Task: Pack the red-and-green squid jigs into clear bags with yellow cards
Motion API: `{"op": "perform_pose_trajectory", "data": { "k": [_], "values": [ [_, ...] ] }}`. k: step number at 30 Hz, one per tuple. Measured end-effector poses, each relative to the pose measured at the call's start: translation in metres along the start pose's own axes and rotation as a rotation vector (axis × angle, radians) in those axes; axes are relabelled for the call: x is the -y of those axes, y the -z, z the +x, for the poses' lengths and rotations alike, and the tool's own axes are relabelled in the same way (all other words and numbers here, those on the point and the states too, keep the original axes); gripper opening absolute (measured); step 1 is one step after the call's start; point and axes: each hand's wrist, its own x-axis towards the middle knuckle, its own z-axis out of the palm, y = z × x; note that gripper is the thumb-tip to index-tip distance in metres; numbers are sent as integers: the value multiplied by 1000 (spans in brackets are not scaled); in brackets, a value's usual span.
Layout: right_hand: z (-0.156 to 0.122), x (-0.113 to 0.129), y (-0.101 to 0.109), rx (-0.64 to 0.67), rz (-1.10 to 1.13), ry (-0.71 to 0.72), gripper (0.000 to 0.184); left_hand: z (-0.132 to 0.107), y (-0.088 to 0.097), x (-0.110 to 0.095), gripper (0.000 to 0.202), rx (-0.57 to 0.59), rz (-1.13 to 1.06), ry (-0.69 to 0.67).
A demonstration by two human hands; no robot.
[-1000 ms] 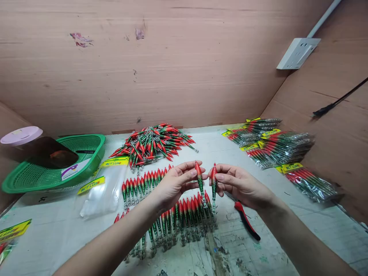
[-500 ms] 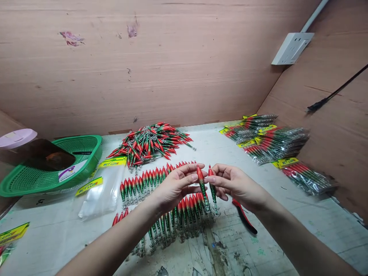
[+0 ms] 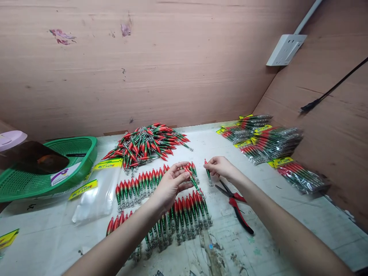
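My left hand (image 3: 170, 186) is closed with thumb and fingers on a red and green squid jig (image 3: 196, 184), tilted with its hook end down to the right. My right hand (image 3: 222, 167) pinches another squid jig (image 3: 208, 174) by its red end, its hooks hanging down. Below and around my left hand lie a back row of squid jigs (image 3: 137, 188) and a front row of squid jigs (image 3: 186, 214), side by side with red ends away from me; my left forearm hides part of both. Red-handled pliers (image 3: 237, 210) lie open below my right hand.
A heaped pile of squid jigs (image 3: 149, 143) lies at the back. Clear bags (image 3: 96, 199) with yellow headers and a green basket (image 3: 92, 153) are at left. Packed jigs (image 3: 276, 143) are stacked at right, under a wall socket (image 3: 286, 50). A black cable (image 3: 330, 92) hangs at right.
My hands have moved apart, the left to the left and the right slightly away from me, each with its squid jig. More of the pliers shows. The camera view has shifted slightly.
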Motion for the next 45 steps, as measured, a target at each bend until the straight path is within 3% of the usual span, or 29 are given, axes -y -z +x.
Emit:
{"op": "perform_pose_trajectory", "data": {
  "k": [4,8,12,17,20,25,28,31,35,39,42,45],
  "values": [
    [31,0,-14,6,-130,-81,26,-6,4,1,32,9,36,39],
    [36,5,-22,42,-175,-67,28,-9,9,4,29,11,94,56],
    [9,4,-17,130,-112,37,21,-4,5,13,26,59,217,46],
    [-48,-12,-7,354,31,126,34,7,-11,33,22,124,362,41],
    [-64,-28,-8,367,48,97,41,13,-19,47,19,152,480,13],
    [-58,-53,-19,207,-94,6,28,16,-19,48,26,110,799,-217],
    [-57,-59,-28,142,-213,-30,23,23,-8,28,27,31,1008,-408],
    [-58,-53,-31,149,-317,-25,17,42,7,4,21,-44,1221,-518],
    [-29,-22,-25,92,-486,111,14,79,22,-19,22,-136,1481,-610],
    [40,25,-27,-52,-640,256,23,107,28,-37,22,-247,1697,-688],
    [87,55,-37,-150,-732,309,30,110,37,-49,21,-290,1823,-743],
    [113,72,-49,-217,-809,324,31,103,52,-61,25,-302,1915,-803]
  ]
}}
